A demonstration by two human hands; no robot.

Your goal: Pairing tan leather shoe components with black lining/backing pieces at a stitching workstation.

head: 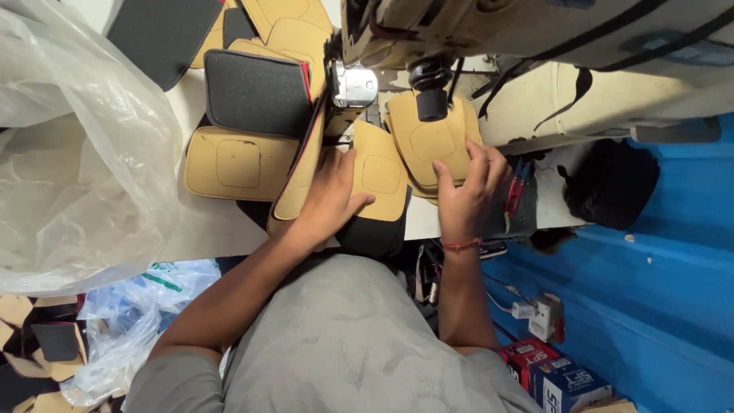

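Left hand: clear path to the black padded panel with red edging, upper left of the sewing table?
Probably yes. The left hand rests on a tan padded piece; the black padded panel lies just beyond, uncovered, with only flat tan pieces between.
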